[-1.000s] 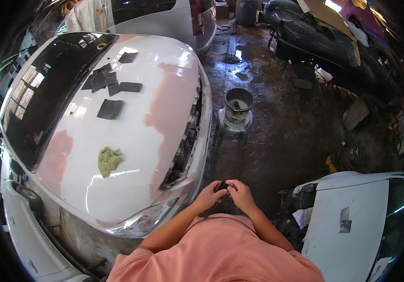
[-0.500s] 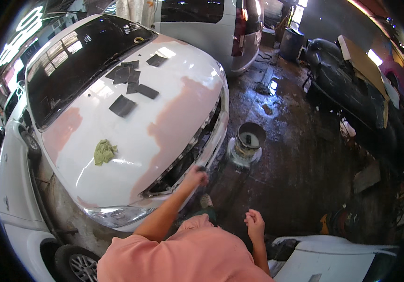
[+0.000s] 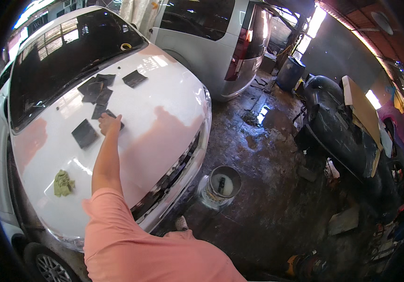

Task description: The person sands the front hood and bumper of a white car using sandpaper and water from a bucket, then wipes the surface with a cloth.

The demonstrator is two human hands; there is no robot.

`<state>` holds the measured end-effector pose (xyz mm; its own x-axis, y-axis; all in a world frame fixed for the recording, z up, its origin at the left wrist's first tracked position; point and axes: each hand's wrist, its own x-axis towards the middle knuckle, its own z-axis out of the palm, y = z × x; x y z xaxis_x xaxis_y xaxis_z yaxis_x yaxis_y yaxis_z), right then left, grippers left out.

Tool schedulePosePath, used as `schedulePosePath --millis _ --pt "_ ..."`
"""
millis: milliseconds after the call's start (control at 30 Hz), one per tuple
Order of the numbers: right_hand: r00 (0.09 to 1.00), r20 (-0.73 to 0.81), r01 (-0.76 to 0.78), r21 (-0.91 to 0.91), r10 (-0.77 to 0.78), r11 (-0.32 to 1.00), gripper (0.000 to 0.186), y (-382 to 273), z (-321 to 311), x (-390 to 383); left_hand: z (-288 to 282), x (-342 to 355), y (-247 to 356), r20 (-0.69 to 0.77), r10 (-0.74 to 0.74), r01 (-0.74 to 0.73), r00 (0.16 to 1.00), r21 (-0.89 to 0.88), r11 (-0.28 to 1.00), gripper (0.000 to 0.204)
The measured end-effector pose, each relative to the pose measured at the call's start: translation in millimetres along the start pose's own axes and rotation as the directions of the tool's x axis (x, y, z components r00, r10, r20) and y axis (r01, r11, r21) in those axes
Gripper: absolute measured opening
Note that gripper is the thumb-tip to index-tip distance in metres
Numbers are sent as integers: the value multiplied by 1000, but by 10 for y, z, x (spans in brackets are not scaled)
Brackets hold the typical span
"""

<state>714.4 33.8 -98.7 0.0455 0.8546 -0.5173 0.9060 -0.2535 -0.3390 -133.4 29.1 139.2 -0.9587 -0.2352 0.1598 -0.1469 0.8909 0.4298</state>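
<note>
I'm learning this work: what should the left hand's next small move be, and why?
Perhaps pinch and lift the dark rectangular sheet: the left hand partly covers it on the white hood, though whether it is gripped is unclear.

I see glare on the white hood [image 3: 138, 105], a dim floor [image 3: 272, 202], and lines bending toward my view's black rim.

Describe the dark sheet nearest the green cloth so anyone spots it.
On the white car's hood, find the crumpled green cloth. Go up and right to the dark sheet left of the left hand. It lies apart from the overlapping cluster, nearer the cloth than the other separate sheet.
</note>
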Motion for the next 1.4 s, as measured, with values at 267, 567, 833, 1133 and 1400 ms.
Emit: schedulePosePath --millis 267,567,833,1133,1400 --pt "968 3 -251 98 252 963 19 -289 -42 790 148 -211 58 -185 12 -28 983 -80 996 65" --pt "874 193 199 693 -445 693 26 -2444 -540 2435 1242 -2945 900 687 489 333 537 -705 626 68" --pt "649 527 -248 828 -549 503 46 -4261 -1009 3046 1970 -5269 1349 873 456 552 172 -469 690 64" --pt "572 803 -487 495 -165 720 37 -3955 152 4538 3200 -5437 1404 919 37 389 393 -203 899 45" --pt "841 537 -263 308 61 914 54 -3588 1607 5293 5066 -6093 753 885 -285 215 369 217 952 46"
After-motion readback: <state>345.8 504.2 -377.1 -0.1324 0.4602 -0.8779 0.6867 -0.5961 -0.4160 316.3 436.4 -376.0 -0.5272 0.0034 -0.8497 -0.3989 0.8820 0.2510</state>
